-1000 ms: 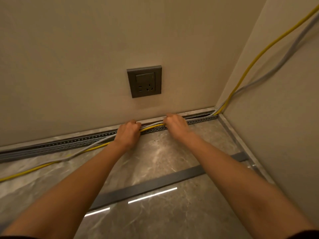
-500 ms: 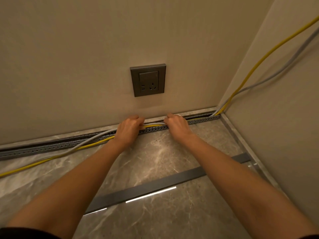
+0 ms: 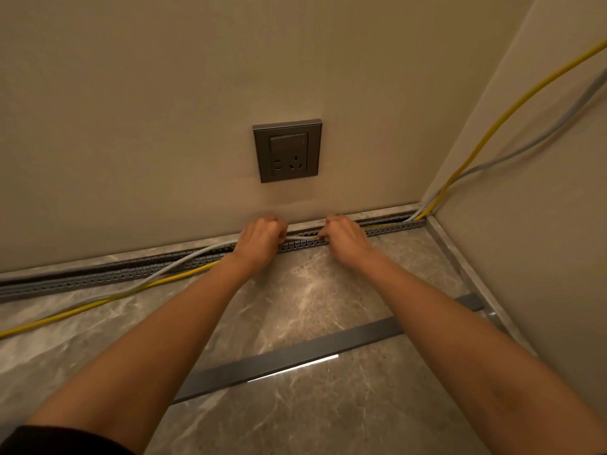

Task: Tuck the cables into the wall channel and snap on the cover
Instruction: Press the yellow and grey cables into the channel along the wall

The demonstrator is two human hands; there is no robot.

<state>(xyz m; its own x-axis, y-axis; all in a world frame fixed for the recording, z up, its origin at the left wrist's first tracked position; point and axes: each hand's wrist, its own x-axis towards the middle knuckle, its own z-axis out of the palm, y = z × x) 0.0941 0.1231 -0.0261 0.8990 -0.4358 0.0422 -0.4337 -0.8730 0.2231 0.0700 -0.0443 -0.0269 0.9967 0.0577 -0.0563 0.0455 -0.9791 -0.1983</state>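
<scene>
Left hand (image 3: 259, 239) and right hand (image 3: 343, 238) both pinch the cables (image 3: 300, 237), pressing them into the channel (image 3: 387, 228). The cover (image 3: 295, 356) lies nearby, waiting

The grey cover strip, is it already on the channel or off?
Off. The cover strip lies flat on the floor, apart from the open channel.

Yellow cable (image 3: 98, 302), grey cable (image 3: 184, 262), dark grey socket (image 3: 287, 151), brown-veined marble floor (image 3: 312, 290).

Both cables (image 3: 297, 237) vanish under the curled fingers (image 3: 274, 232), so the grip seems closed but unconfirmed.
</scene>
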